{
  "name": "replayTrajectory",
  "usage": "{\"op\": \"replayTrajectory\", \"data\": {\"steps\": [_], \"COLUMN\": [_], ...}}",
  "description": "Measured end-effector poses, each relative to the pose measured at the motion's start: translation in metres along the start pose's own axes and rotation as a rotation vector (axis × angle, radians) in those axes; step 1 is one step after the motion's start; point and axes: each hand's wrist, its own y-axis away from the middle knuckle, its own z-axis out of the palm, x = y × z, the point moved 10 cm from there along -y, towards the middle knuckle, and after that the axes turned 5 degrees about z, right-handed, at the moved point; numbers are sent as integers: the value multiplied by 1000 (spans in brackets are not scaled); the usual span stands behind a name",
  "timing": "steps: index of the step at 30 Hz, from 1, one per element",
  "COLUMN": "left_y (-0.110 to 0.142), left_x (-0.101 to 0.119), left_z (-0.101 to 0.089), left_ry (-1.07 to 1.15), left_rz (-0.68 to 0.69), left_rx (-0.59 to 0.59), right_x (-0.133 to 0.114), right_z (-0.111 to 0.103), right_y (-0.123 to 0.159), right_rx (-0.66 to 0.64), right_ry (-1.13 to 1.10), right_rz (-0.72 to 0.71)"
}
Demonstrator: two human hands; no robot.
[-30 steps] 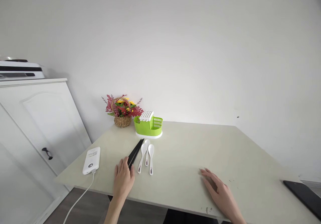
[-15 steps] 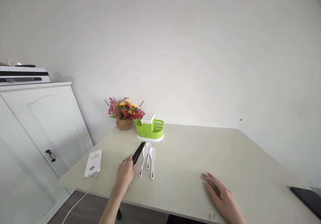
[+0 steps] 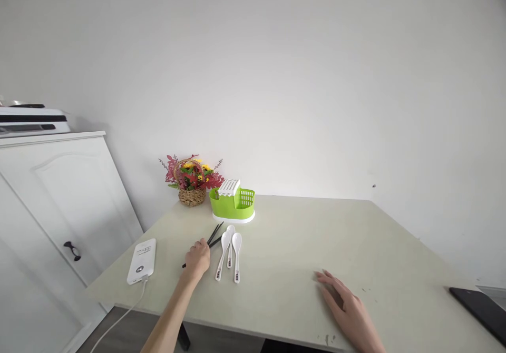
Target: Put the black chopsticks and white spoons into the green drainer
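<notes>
My left hand (image 3: pixel 197 258) is closed over a bundle of black chopsticks (image 3: pixel 214 235) on the pale table (image 3: pixel 292 247); their tips splay toward the back and one end sticks out left of my fingers. Just right of them lie three white spoons (image 3: pixel 230 246) side by side, handles toward me. Behind them stands a green utensil holder (image 3: pixel 232 203) with a white slotted insert. My right hand (image 3: pixel 344 304) rests flat on the table at the front right, fingers stretched out, holding nothing.
A white power bank (image 3: pixel 141 260) with a cable lies near the table's left edge. A small flower basket (image 3: pixel 191 180) stands at the back by the wall. A white cabinet (image 3: pixel 59 195) is at the left. A dark flat device (image 3: pixel 480 311) lies at the far right.
My left hand has slid forward onto the chopsticks and closed on them; the bundle has fanned apart and shifted. My right hand has stayed put.
</notes>
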Motion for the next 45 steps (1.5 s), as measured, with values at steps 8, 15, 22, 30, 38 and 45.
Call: {"op": "replayTrajectory", "data": {"steps": [8, 15, 22, 30, 38, 45], "left_y": [23, 35, 69, 88, 77, 77], "left_x": [-7, 29, 156, 216, 234, 239], "left_z": [1, -37, -13, 13, 15, 9], "left_ry": [31, 194, 211, 15, 40, 59], "left_rz": [-34, -3, 356, 437, 409, 400], "left_rx": [98, 158, -97, -35, 37, 101], "right_x": [3, 1, -4, -8, -11, -10], "right_z": [3, 2, -2, -2, -4, -3], "right_y": [-1, 0, -1, -2, -2, 0], "right_rx": [-23, -43, -14, -24, 0, -21], "right_ry": [-7, -11, -7, -24, -20, -4], "right_rz": [8, 35, 6, 10, -10, -7]}}
